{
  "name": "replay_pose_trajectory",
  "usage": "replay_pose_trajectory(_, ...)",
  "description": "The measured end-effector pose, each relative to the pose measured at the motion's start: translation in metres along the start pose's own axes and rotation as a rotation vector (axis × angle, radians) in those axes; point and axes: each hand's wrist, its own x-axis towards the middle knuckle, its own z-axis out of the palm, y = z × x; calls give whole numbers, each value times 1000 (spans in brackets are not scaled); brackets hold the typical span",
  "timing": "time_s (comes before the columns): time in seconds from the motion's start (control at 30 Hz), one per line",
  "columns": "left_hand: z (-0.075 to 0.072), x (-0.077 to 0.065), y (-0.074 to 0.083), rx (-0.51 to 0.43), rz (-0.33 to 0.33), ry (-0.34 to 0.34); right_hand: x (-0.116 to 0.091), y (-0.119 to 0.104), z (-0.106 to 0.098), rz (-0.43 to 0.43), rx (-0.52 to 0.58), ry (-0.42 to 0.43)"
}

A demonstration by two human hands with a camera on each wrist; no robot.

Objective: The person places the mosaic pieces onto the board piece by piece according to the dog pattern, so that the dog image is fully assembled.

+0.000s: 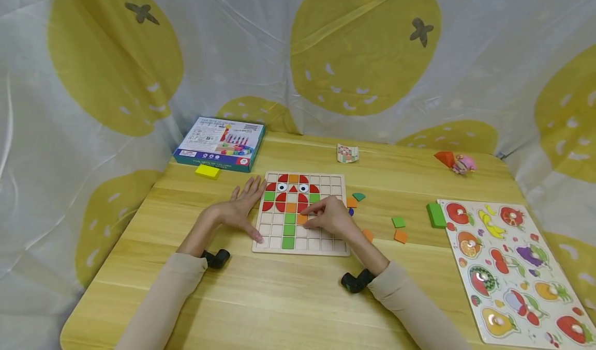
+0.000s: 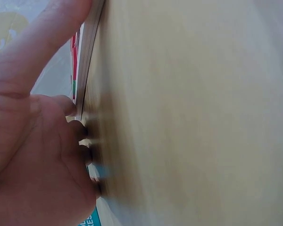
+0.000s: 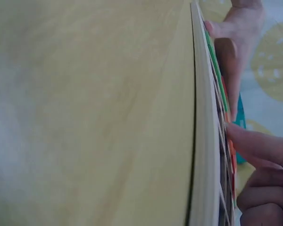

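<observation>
A square wooden grid board point(image 1: 270, 231) lies on the table, with red, green and orange tiles and two eye pieces forming an owl-like figure. My left hand point(image 1: 237, 210) is spread along its left side, thumb on the lower left corner and fingertips by the upper left edge. My right hand point(image 1: 332, 215) reaches over the board's right half, thumb and index finger pinching an orange square tile point(image 1: 301, 219) at a grid cell right of the green column. In the right wrist view, the remaining fingers of the right hand point(image 3: 264, 183) are curled. The right hand hides some cells beneath it.
Loose tiles lie right of the board, among them a green square point(image 1: 398, 222) and an orange piece point(image 1: 400, 236). A fruit puzzle board point(image 1: 470, 267) is at the right. Behind are a boxed set point(image 1: 219, 143), a yellow block point(image 1: 207, 171), a picture card point(image 1: 347, 153) and a pink figurine point(image 1: 464, 164).
</observation>
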Motion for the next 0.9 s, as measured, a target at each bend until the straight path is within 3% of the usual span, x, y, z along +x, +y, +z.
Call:
replay_pose_trajectory(0.13, 0, 1, 1, 2, 6, 3, -5, 7, -17, 17, 17, -19)
replay_pose_trajectory(0.37, 1, 0, 0, 1, -5, -2, -15, 38, -78, 87, -9, 95)
replay_pose_trajectory(0.47, 1, -1, -1, 8, -8, 2, -16, 50, -95, 85, -18, 80)
replay_pose_trajectory(0.6, 0, -1, -2, 9, -5, 7, -8, 58, -101, 83, -29, 23)
replay_pose_trajectory(0.9, 1, 0, -1, 9, 2, 9, 0, 61, -103, 118, -70, 16)
